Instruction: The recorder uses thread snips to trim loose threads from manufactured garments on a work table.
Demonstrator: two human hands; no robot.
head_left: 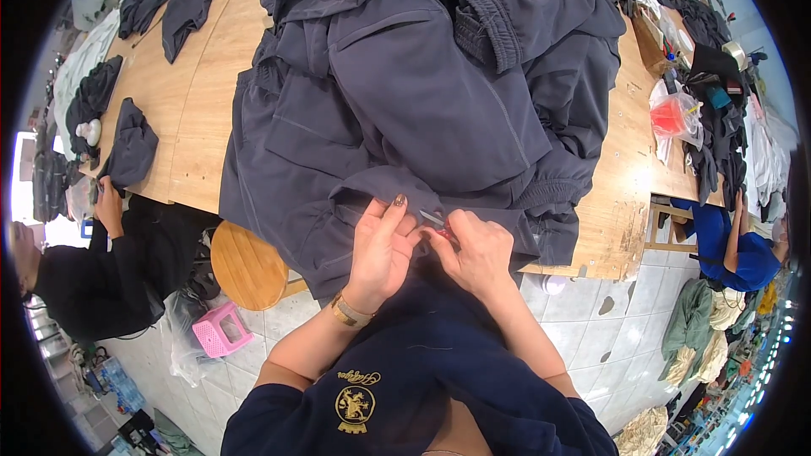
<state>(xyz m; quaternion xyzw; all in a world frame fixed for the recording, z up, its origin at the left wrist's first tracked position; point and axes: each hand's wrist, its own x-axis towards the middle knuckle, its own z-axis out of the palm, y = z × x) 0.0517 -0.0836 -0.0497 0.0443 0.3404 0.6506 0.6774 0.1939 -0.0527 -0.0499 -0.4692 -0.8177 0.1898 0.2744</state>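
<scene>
A large heap of dark grey trousers, with gathered elastic waistbands or cuffs, covers the middle of the table and hangs over its near edge. My left hand has its palm turned partly up and its fingers curled at a fold of the nearest garment, pinching the cloth. Just to its right, my right hand is closed around small thread snips. Their silver blade points up and left toward my left hand, and a bit of red handle shows between the fingers. What lies between the fingertips is partly hidden.
A wooden table runs under the heap. At left sit a round wooden stool, a pink plastic stool and a person in black handling dark cloth. To the right are a plastic bag and a person in blue.
</scene>
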